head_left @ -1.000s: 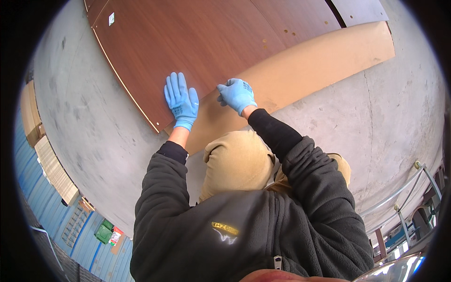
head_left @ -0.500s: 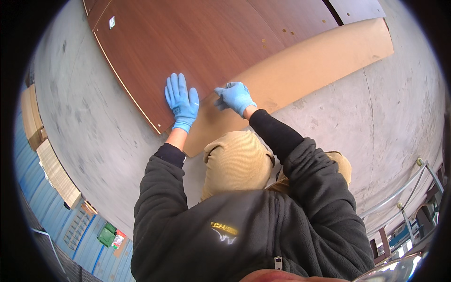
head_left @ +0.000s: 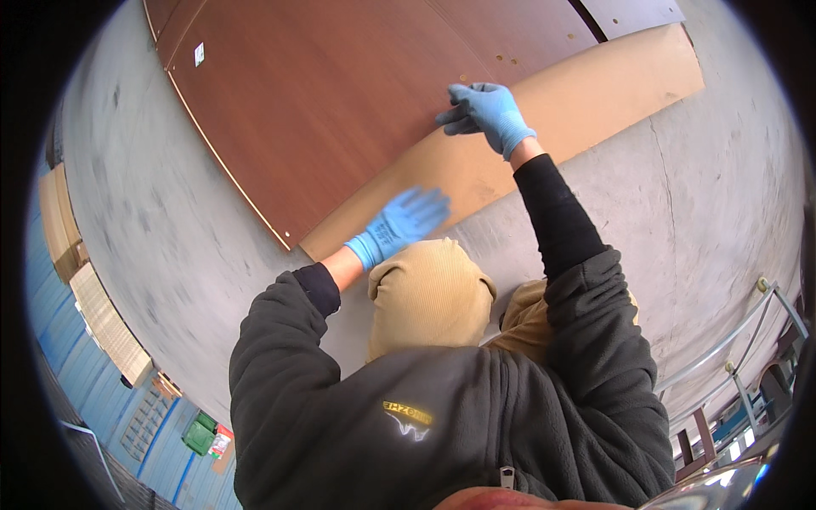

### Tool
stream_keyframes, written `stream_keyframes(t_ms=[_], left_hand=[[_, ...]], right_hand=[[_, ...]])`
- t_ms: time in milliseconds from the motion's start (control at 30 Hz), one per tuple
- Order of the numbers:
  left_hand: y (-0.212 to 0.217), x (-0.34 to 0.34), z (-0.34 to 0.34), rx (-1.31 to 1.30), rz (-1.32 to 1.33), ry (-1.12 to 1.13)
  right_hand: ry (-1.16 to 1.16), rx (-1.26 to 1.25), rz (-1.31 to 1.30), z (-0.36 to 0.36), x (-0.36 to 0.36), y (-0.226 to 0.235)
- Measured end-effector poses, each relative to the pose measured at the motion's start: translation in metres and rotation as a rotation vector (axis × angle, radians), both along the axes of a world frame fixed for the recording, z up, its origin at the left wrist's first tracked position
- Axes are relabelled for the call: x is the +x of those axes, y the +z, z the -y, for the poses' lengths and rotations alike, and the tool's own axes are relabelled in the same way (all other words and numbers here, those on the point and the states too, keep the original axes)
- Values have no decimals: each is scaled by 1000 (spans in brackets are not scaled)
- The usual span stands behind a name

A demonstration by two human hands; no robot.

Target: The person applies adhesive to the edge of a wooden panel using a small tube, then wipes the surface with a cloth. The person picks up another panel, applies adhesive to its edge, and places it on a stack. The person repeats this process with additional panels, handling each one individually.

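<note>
A long, thin tan sheet [head_left: 586, 102] that looks like cardboard or fibreboard lies along the near edge of a large reddish-brown wood-grain panel [head_left: 314, 110]. Both my hands wear light blue gloves. My left hand [head_left: 406, 223], smeared a little by motion, is over the near part of the sheet with its fingers stretched out and nothing in it. Farther off and to the right, my right hand [head_left: 489, 115] is over the line where sheet and panel meet. Its fingers are bent but apart, and I see nothing held between them.
My bent knee [head_left: 429, 297] in tan corduroy is close to the sheet's near edge, over the grey concrete floor [head_left: 612, 195]. Flat boards [head_left: 106, 323] and a green bin [head_left: 200, 433] stand at the left. A metal-framed cart [head_left: 739, 365] is at the right.
My left hand has come off the brown panel and moved right and nearer, over the tan sheet. My right hand has moved away and to the right along the sheet, its fingers loosening.
</note>
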State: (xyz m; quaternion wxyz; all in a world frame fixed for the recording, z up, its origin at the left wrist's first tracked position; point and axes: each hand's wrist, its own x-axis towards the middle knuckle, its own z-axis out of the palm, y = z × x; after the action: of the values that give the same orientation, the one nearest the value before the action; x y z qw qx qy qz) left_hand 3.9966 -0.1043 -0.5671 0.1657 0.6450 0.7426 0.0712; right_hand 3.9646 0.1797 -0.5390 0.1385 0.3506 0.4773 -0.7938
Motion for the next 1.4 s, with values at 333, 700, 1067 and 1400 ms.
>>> stream_keyframes(t_ms=[333,700,1067,1400], left_hand=[[-21,-92,-18,-7,-306,1067],[148,48,-95,171,721,677],[283,125,-78,-33,433,532],[426,148,75,-434,422,840]], right_hand=[[375,343,-67,-51,29,40],[317,50,79,-12,263,183],[344,733,253,57,363,186],[-46,227,546,49,415,362]])
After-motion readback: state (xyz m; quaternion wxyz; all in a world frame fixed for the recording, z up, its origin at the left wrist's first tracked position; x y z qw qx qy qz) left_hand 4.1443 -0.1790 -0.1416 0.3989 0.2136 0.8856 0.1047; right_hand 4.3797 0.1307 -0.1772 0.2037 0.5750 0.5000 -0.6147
